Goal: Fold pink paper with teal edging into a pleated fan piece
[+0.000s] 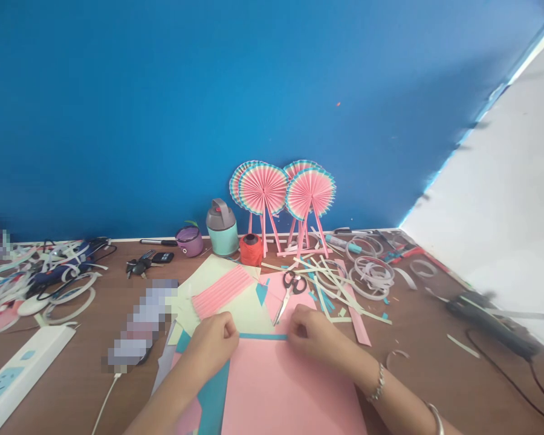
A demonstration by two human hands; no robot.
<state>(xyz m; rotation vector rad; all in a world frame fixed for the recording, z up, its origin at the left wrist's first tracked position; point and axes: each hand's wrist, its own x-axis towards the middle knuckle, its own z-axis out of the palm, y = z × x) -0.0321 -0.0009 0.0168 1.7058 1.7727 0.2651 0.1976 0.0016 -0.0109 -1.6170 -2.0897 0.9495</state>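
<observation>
My left hand (pixel 214 345) and my right hand (pixel 312 333) both rest on the far edge of a pink paper sheet (pixel 281 386). Each hand pinches one end of a thin blue strip (pixel 263 336) that runs along that edge. Both hands are closed, with the fingers curled down onto the paper. Scissors (pixel 288 292) with black handles lie just beyond the hands. A pleated pink paper piece (pixel 222 291) lies on a pale yellow sheet (pixel 249 311) behind my left hand.
Pink and teal paper fans (pixel 283 193) stand against the blue wall. Near them are an orange thread spool (pixel 251 249), a mint jar (pixel 222 228) and a purple pot (pixel 189 241). Paper strips (pixel 340 281) and tape rings (pixel 374 272) lie right. A power strip (pixel 18 374) lies left, a glue gun (pixel 489 320) right.
</observation>
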